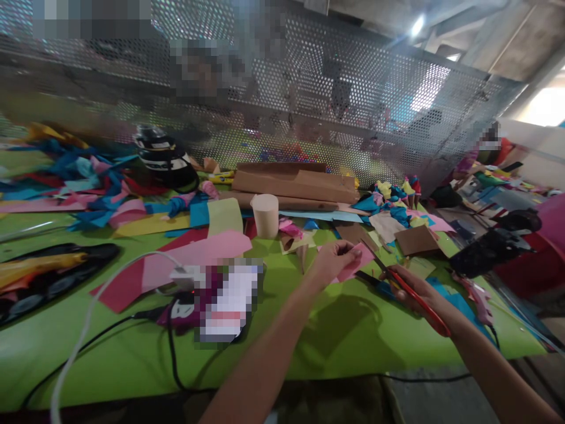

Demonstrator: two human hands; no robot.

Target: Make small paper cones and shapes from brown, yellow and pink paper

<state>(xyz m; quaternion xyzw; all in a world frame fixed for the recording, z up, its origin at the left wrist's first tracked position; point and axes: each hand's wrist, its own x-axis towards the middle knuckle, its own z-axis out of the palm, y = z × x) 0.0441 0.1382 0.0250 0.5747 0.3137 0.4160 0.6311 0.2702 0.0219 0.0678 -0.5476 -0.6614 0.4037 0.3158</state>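
Observation:
My left hand (334, 261) pinches a small piece of pink paper (361, 259) above the green tabletop. In my right hand (415, 291) is a pair of scissors (421, 306) with red handles, the fingers wrapped round the grips. The blades point left and stand apart, one near the paper's right edge and the other lower down. Whether the blades touch the paper I cannot tell. Beneath the hands, their shadow falls on the green table (339, 347).
A cream paper cylinder (266, 217) stands beyond my left hand, before folded brown paper (295, 184). Coloured paper scraps (176, 221) spread leftwards. A phone (232, 303) and a purple power strip (183, 309) with cables lie left; a pink glue gun (479, 300) lies right.

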